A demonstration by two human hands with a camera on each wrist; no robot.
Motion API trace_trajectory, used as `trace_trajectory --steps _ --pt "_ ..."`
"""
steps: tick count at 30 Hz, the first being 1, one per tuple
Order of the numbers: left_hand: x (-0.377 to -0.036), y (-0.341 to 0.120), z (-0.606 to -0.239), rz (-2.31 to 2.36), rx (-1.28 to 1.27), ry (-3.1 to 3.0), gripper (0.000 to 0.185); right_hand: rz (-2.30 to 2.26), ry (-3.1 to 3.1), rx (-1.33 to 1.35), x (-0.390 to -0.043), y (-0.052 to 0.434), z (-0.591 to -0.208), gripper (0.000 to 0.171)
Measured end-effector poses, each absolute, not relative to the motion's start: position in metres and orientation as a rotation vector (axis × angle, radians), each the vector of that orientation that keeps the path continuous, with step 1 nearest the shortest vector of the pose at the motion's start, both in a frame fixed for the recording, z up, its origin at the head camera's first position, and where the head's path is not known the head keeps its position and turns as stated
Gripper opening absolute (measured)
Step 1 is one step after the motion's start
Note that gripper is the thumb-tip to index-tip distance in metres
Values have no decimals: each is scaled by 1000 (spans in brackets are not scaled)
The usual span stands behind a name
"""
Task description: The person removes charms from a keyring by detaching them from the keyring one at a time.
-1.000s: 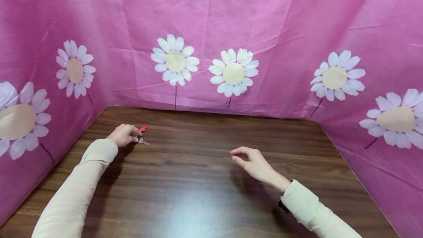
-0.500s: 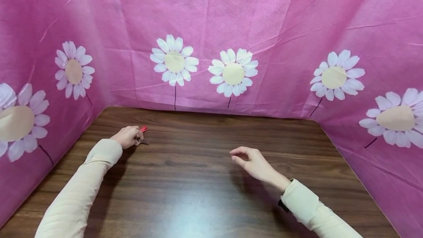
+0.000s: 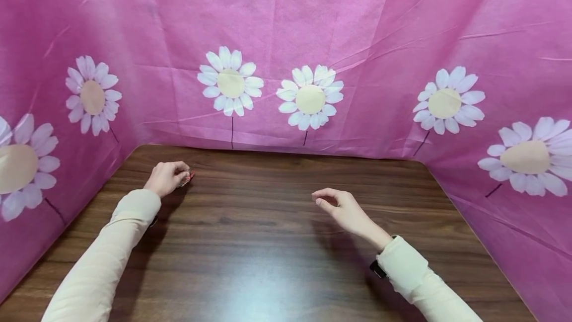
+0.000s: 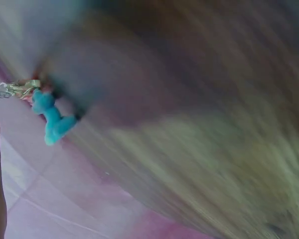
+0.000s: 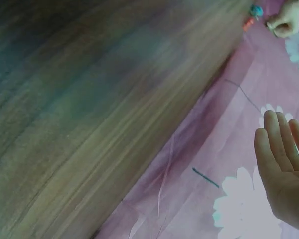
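A: Keys, wasn't it? What did your left hand [image 3: 166,178] have hold of?

B: Your left hand's grip was curled round a small bunch of metal keys with a red tag [image 3: 189,177]. In the head view only a sliver of red and a glint of metal showed past your fingers. The fist sat low over the far left part of the dark brown wood-grain bench [image 3: 268,242], near the corner where the pink cloth backdrop printed with white daisies [image 3: 313,24] came down to it. Whether the keys touched the wood, I could not tell.

A: And the left wrist view?

B: It was badly blurred. A brass-coloured clasp [image 4: 21,88] showed at the left edge with a small turquoise charm [image 4: 51,118] hanging from it, so the bunch carried that as well.

A: Where was your right hand [image 3: 341,210]?

B: Well apart from the keys, over the middle of the bench, to the right. Its grip was loose: your fingers hung lightly bent with nothing between them. The right wrist view showed those fingers [image 5: 281,149] lying together against the daisy cloth, and your left fist [image 5: 285,20] small in the far corner.

A: Sleeves?

B: You wore cream long sleeves [image 3: 103,257] on both arms.
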State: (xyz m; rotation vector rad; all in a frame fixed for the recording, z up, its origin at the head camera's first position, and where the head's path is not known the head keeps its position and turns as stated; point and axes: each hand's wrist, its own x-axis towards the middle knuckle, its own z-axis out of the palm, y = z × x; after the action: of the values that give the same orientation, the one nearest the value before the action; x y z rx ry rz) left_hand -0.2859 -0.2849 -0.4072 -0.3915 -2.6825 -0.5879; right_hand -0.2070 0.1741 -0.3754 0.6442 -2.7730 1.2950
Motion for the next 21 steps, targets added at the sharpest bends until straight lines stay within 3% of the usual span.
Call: trace_trajectory --steps 12,21 --pt "-279 -246 -382 -910 -230 -2549 13 1357 -2682 611 -209 171 -371 26" --pt "-264 -201 -368 -1117 -322 -2534 16 1400 -2575 602 -212 158 -381 32"
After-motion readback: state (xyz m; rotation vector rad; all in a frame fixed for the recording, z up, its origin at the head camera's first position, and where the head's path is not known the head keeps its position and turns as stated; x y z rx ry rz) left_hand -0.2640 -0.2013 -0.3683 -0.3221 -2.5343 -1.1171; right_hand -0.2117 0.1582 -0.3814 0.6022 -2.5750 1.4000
